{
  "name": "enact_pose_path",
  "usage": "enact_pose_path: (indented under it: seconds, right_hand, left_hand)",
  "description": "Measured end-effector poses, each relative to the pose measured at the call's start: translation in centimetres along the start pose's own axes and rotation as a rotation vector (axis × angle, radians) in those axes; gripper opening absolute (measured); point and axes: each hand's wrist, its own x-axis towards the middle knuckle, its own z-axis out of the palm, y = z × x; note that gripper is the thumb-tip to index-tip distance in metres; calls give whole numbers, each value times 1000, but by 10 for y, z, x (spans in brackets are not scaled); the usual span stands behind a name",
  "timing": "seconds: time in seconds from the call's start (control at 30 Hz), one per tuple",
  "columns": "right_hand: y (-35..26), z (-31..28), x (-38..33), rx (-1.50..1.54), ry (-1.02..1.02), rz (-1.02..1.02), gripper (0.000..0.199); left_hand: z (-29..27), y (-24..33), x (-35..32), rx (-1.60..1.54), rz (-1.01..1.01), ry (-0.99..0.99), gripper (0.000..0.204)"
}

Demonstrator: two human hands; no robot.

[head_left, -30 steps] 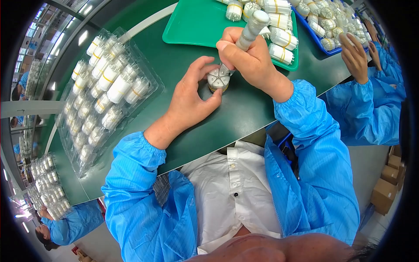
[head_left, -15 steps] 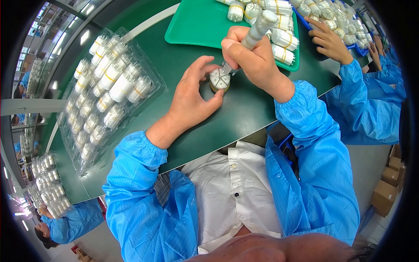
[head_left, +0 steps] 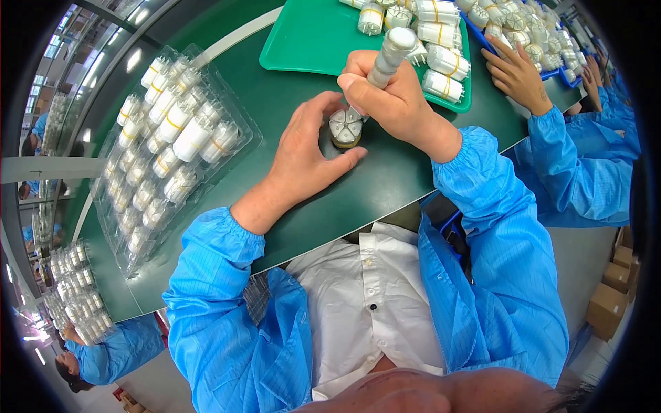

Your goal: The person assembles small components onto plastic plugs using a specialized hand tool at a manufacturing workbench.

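We steady a small round part (head_left: 345,128) on the dark green worktop (head_left: 289,103) with our left hand (head_left: 303,155), thumb and fingers curled around its sides and resting on the surface. Our right hand (head_left: 392,103) is clamped in a fist around a pale grey tool (head_left: 387,55) held nearly upright, its tip meeting the top of the part, which shows white wedge-shaped segments inside a brassy ring.

As for progress, we judge the work on this one piece to be under way, not finished: the tool is on it and the part has not been put aside. To our left, a clear plastic tray (head_left: 244,138) holds rows of white cylinders with yellow bands, most pockets filled. Ahead, a green tray (head_left: 310,41) carries a handful more of them at its far right side, with much of its floor bare.

Room is fair. The strip of worktop between the clear tray and our left hand is open, and the near edge runs close to our chest. On the right, another person's hand (head_left: 516,72) rests just beyond the green tray's corner, so that side is tighter.
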Motion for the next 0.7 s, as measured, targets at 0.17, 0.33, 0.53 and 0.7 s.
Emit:
enact_pose_path:
  seconds: [0.17, 0.33, 0.53, 0.7]
  right_hand:
    - [-3, 0, 0, -12, -9, 2, 25]
    - [-11, -8, 1, 187, 96, 91, 29]
    - [3, -4, 1, 44, 1, 28, 24]
    - [0, -2, -1, 6, -18, 9, 25]
  left_hand:
    - [0, -2, -3, 74, -64, 21, 73]
    - [0, -1, -5, -189, -102, -53, 76]
    - [0, -5, -4, -181, -110, -52, 75]
    - [-1, -1, -3, -49, -77, -69, 81]
